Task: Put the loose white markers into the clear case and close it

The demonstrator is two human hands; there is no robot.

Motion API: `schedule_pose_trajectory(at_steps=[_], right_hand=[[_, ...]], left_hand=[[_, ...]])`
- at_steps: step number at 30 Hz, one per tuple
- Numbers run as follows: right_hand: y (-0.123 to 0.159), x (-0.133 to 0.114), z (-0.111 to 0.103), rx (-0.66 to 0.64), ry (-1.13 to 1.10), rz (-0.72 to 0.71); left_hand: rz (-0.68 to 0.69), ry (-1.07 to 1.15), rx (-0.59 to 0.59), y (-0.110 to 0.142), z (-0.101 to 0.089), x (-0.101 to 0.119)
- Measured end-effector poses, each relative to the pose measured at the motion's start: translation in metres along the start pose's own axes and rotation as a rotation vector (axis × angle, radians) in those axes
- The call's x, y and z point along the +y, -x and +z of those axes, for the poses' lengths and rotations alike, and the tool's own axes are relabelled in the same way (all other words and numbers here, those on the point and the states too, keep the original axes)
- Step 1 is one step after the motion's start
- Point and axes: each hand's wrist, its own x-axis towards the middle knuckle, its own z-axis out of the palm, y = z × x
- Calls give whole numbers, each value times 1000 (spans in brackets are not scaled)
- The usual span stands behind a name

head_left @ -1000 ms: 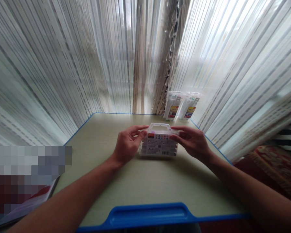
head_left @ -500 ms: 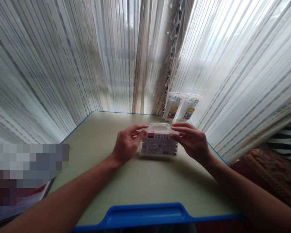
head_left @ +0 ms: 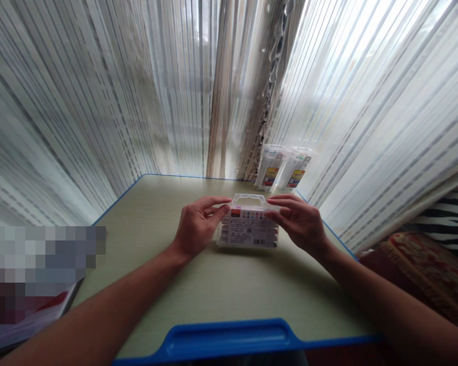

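Note:
A clear plastic marker case [head_left: 248,229] with a carry handle on top stands upright on the pale table [head_left: 213,284]. Its printed label faces me, and marker ends show at its sides. My left hand [head_left: 198,223] pinches the upper left corner, thumb in front and fingers behind. At the upper right corner, my right hand [head_left: 301,218] grips the same way, with its thumb on the front. Both sets of fingertips lie close beside the handle and are partly hidden behind the case.
Two more clear cases [head_left: 267,168] with yellow labels stand at the table's back right corner. A blue rim with a tray groove [head_left: 229,338] runs along the front edge. Pale string curtains [head_left: 168,101] hang behind. A blurred-out item [head_left: 41,274] lies at the left.
Both hands still hold the case, which sits almost where it was. The whole view has shifted very slightly.

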Motion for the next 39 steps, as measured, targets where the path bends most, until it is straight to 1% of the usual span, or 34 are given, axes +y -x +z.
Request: schedule_pose_trajectory(at_steps=[9, 16, 22, 24, 26, 28, 29, 31, 34, 37, 39], right_hand=[[0, -1, -1, -45, -35, 67], [0, -1, 0, -60, -84, 147], [-3, 1, -4, -109, -98, 326], [-5, 2, -5, -165, -124, 395], [-6, 1, -5, -262, -173, 451], [-7, 0, -4, -337, -205, 471], [-7, 0, -4, -348, -209, 472], [-6, -1, -4, -331, -201, 471], [-6, 1, -4, -270, -173, 460], [-6, 3, -4, -199, -140, 442], [-6, 5, -3, -149, -115, 436]], left_hand=[[-4, -23, -4, -1, 0, 0], [-1, -25, -11, -2, 1, 0], [-10, -33, -4, -1, 0, -1], [-15, -32, -3, -2, -1, -1], [-25, -21, -6, -2, -1, -2], [-40, 0, -18, -4, -1, -2], [-46, 10, -23, -5, -1, -2], [-43, 17, -9, -7, -2, -2], [-5, -19, 63, -9, -4, -1], [33, -143, 123, -9, -6, 3], [50, -250, 132, -7, -5, 7]])
